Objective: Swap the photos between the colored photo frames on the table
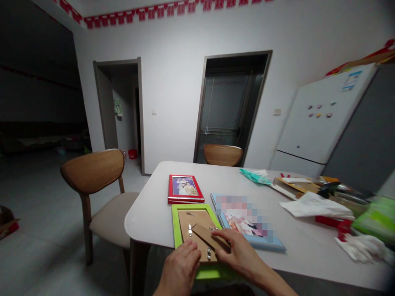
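A green picture frame (177,226) lies face down at the near edge of the white table (154,205), its brown backing board and fold-out stand (203,235) facing up. My left hand (180,269) rests on the frame's lower left part, fingers curled with their tips on the backing. My right hand (239,255) lies over the lower right part, fingers stretched flat along the stand. A red frame (185,189) with a photo lies just behind it. A blue frame (247,224) with a photo lies to the right.
Wooden chairs stand at the left (95,172) and the far side (222,154) of the table. Papers, plastic bags and red and green items (321,205) clutter the table's right half. A white fridge (324,119) stands at the right wall. Two dark doorways are behind.
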The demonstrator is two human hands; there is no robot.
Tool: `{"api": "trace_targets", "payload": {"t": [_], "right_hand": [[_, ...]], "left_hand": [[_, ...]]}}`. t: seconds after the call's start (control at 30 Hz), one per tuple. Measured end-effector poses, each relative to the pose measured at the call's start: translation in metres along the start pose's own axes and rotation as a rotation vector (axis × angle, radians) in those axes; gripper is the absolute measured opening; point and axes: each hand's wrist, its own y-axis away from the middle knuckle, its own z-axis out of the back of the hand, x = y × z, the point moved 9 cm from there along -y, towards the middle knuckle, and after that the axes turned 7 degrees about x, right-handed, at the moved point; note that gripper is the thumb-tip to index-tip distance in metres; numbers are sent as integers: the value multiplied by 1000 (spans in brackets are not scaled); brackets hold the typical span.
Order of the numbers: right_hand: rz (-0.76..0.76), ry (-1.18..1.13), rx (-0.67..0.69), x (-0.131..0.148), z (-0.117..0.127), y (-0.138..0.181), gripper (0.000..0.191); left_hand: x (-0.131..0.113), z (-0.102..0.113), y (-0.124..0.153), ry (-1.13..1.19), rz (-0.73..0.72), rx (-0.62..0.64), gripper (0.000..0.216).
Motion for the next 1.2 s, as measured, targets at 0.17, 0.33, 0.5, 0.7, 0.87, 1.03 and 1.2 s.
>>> {"api": "trace_targets", "payload": {"t": [0.17,0.33,0.5,0.7,0.87,1.03,1.2], "right_hand": [[40,79,17,6,-18,-4,34],[66,134,-44,12,-25,-8,22],[145,142,-51,17,-26,-4,22],[333,172,15,44,-27,13,21],[385,230,96,57,-30,23,20],[396,278,184,54,-38,23,38],[432,250,193,57,-38,23,37]], "left_hand": [[16,-14,7,94,127,165,24],[29,-20,15,90,175,276,47],[38,-18,17,109,245,256,38],[41,-16,15,124,251,248,53],[41,-15,15,104,234,251,50],[40,-13,15,86,241,246,52],[39,-12,15,84,259,263,50]]}}
